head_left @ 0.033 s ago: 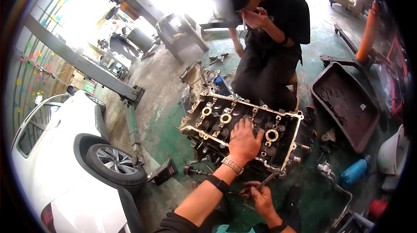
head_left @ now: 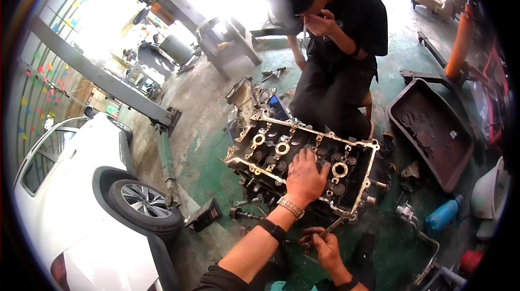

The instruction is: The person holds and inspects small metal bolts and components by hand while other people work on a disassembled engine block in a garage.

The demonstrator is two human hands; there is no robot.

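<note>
My left hand (head_left: 307, 175) lies on top of the engine cylinder head (head_left: 355, 185), fingers and thumb apart, fingertips among the dark valve parts and partly hidden. Below the head's near right corner, my right hand (head_left: 324, 249) is closed round a slim metal rod-like tool (head_left: 331, 227), which reaches up to that corner. The head is grimy, with pale machined rims and round bosses. Under and around it are the engine body (head_left: 241, 93) and dark loose parts, including a shaft (head_left: 249, 215) left of my right hand.
A co-worker (head_left: 349, 20) in black sits beyond the engine, one hand at the mouth. A white car (head_left: 76, 199) and lift post (head_left: 108, 77) stand left. Right are a black tray (head_left: 460, 147), orange jack (head_left: 459, 47), blue bottle (head_left: 441, 218) and white bucket (head_left: 485, 193). A bent pipe (head_left: 425, 242) lies near right.
</note>
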